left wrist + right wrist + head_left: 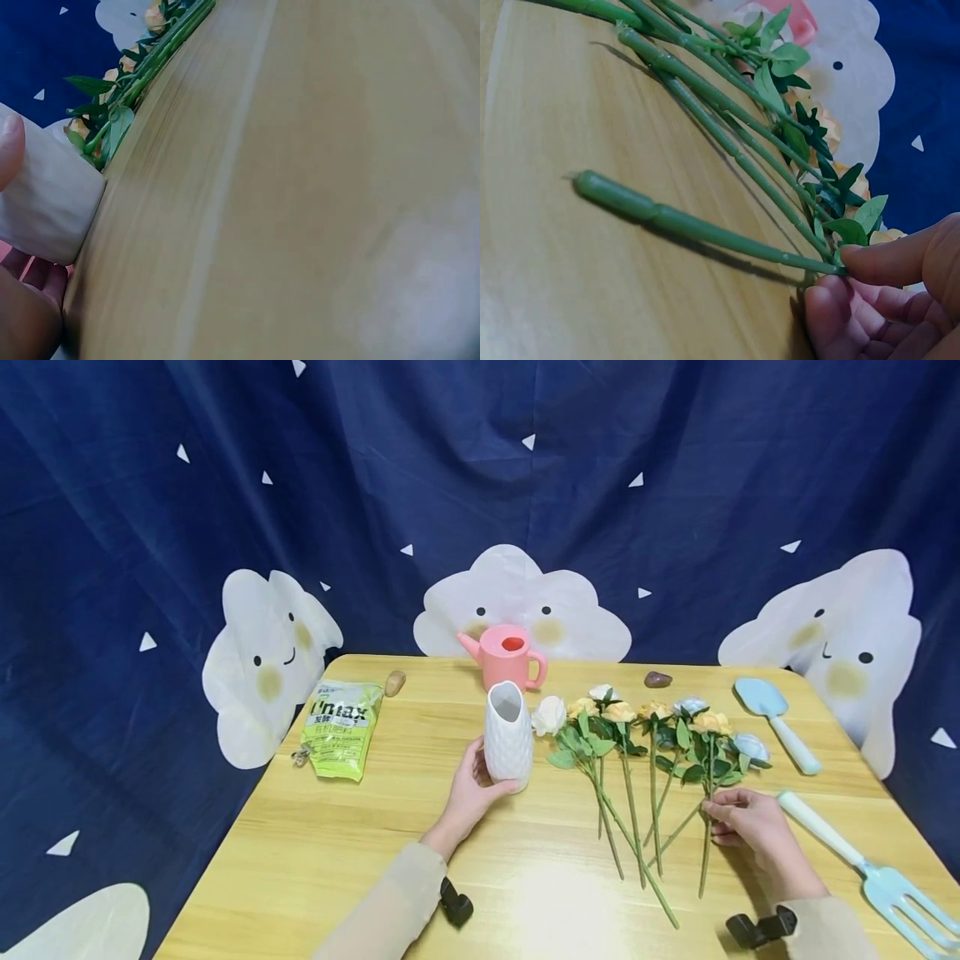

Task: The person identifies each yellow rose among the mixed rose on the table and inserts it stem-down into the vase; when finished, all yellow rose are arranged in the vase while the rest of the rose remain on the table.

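Flowers (652, 727), artificial roses in white, yellow and pale blue, lie fanned flat at the table's (315, 860) centre-right, stems trailing towards six o'clock, apparently so each can be picked singly. The right hand (746, 822) pinches the rightmost stem (705, 229) between thumb and fingers, at the bunch's four o'clock. The left hand (472, 789) wraps round the white vase (508, 735), which stands upright at the flowers' nine o'clock, probably to steady it. A green bag (341, 729) at ten o'clock reads roughly "Untax"; its smaller print is unreadable. A pink watering can (506, 656) stands at twelve.
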Motion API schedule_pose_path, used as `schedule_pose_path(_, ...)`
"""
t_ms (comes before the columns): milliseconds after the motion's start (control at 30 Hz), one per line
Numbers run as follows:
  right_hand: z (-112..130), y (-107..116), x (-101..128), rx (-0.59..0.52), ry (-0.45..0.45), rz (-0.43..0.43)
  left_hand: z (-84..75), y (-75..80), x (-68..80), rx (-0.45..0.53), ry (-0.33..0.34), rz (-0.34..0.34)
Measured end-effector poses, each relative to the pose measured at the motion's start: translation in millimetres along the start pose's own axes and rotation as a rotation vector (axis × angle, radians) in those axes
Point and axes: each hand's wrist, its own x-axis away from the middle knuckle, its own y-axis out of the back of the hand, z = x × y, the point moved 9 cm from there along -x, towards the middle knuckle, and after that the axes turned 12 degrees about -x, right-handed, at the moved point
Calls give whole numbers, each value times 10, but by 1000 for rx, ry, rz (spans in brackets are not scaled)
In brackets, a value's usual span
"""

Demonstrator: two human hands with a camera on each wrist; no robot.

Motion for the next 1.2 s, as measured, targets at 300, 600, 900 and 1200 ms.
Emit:
schedule_pose_path(300,120,-19,40,11,39,29,32,19,4,-7,20,-10)
schedule_pose_path(600,452,-119,126,-79,147,68,28,45,1,22,-7,-13)
schedule_pose_path(900,832,-354,228,-412,254,155,74,58,-26,12,-14,-13)
schedule_pose_path(1200,1117,-678,269,-498,299,206,232,37,-75,19,-27,-6)
